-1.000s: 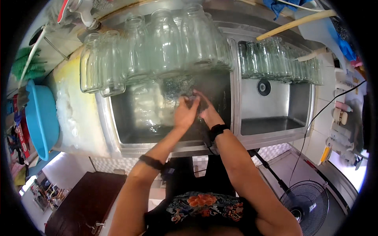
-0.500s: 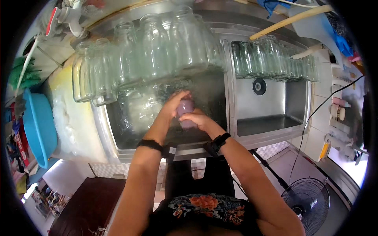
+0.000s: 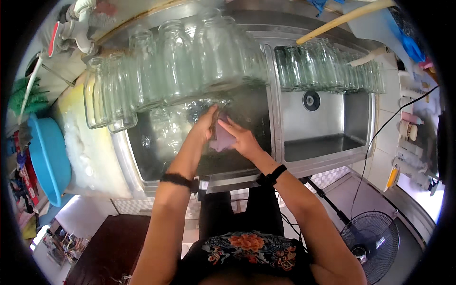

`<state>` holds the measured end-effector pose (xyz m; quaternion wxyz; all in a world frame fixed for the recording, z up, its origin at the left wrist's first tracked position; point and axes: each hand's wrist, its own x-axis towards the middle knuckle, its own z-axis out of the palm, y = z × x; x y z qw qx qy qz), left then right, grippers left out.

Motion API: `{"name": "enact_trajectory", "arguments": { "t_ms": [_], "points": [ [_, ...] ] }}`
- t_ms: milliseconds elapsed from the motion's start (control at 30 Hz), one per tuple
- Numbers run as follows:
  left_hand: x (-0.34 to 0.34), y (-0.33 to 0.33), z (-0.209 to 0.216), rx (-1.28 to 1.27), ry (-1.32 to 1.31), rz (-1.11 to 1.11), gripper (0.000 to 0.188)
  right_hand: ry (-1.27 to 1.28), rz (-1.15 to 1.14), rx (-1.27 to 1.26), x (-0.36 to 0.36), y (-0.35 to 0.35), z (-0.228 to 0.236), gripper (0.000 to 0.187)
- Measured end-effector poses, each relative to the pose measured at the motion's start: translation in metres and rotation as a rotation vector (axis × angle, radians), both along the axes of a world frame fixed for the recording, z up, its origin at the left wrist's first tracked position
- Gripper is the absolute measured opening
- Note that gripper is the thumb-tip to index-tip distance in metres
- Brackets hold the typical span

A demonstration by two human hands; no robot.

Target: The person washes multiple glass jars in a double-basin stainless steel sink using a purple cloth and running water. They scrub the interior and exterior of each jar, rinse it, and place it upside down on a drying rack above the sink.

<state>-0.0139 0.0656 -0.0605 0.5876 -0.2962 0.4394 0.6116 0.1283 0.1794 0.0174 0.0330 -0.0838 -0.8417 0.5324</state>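
Observation:
Over the water-filled left sink basin [image 3: 255, 162] my two hands meet. My right hand [image 3: 242, 138] grips a limp purple cloth [image 3: 221, 137], thumb and fingers closed on it, its loose end hanging toward me. Close against the cloth's left side is my left hand [image 3: 206, 124], fingers curled. It seems to hold something, but the cloth and fingers hide what that is. Just beyond my hands the water is rippled and bright with reflections. Clear glass bottles [image 3: 174, 66] stand in a row along the far side of this basin.
More glass bottles [image 3: 311, 64] line the back of the right basin [image 3: 317, 118], below a wooden stick [image 3: 342, 23]. Foam [image 3: 78, 147] covers the left counter beside a blue tub [image 3: 47, 159]. A tap [image 3: 78, 31] is at upper left; a fan [image 3: 373, 244] stands at lower right.
The purple cloth, rounded between both palms before, now hangs looser below my right hand. My right hand has shifted slightly up, and my left hand slightly left. The whole view has shifted slightly.

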Motion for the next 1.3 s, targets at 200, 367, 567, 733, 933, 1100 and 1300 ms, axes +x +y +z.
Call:
{"name": "enact_trajectory", "arguments": {
  "t_ms": [200, 367, 567, 733, 933, 1100, 1300],
  "points": [
    [0.036, -0.019, 0.019, -0.082, -0.172, 0.382, 0.045, -0.147, -0.406, 0.145, -0.013, -0.006, 0.015, 0.034],
    [0.044, -0.026, 0.103, -0.035, -0.394, 0.633, 0.031, -0.134, -0.087, 0.492, 0.021, 0.025, 0.043, 0.026],
    [0.038, -0.009, 0.182, 0.029, -0.603, 0.817, 0.033, -0.025, 0.248, 0.667, 0.095, 0.028, 0.017, 0.034],
    [0.049, 0.003, 0.166, 0.011, -0.386, 0.534, 0.041, 0.240, 0.129, 0.649, 0.097, 0.027, 0.007, 0.034],
    [0.084, 0.095, 0.220, -0.122, 0.303, -0.050, 0.050, 0.167, 0.090, 0.683, 0.109, 0.035, 0.023, 0.022],
    [0.066, 0.253, 0.302, 0.023, 0.985, -0.385, 0.060, 0.153, 0.117, 0.538, 0.103, 0.036, 0.004, 0.011],
    [0.026, 0.397, 0.295, 0.033, 1.257, -0.570, 0.044, 0.148, 0.081, 0.518, 0.109, 0.035, 0.003, 0.010]
  ]
}}
